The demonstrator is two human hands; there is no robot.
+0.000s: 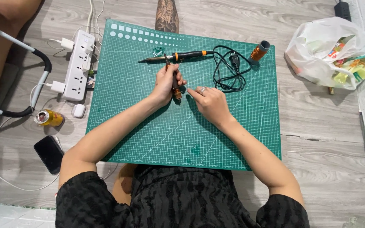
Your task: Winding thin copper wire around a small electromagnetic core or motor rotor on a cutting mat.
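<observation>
A: Pliers, small with orange-brown handles and dark metal tips (175, 80), status?

B: Held upright in the left hand (165, 82), fingers wrapped closed round the handles, above the middle of the green gridded cutting mat (148, 126). Tips point away from the person, ending just short of the orange-handled soldering iron (178, 56).

A: Right hand (210, 103)?

B: Just beside the pliers, forefinger stretched toward the handle base, other fingers loosely curled, holding nothing that can be seen.

A: Progress?

B: Judged early: the iron lies unused, its black cord (229, 69) coiled, and the copper wire spool (259, 50) stands well apart at the mat's far corner
</observation>
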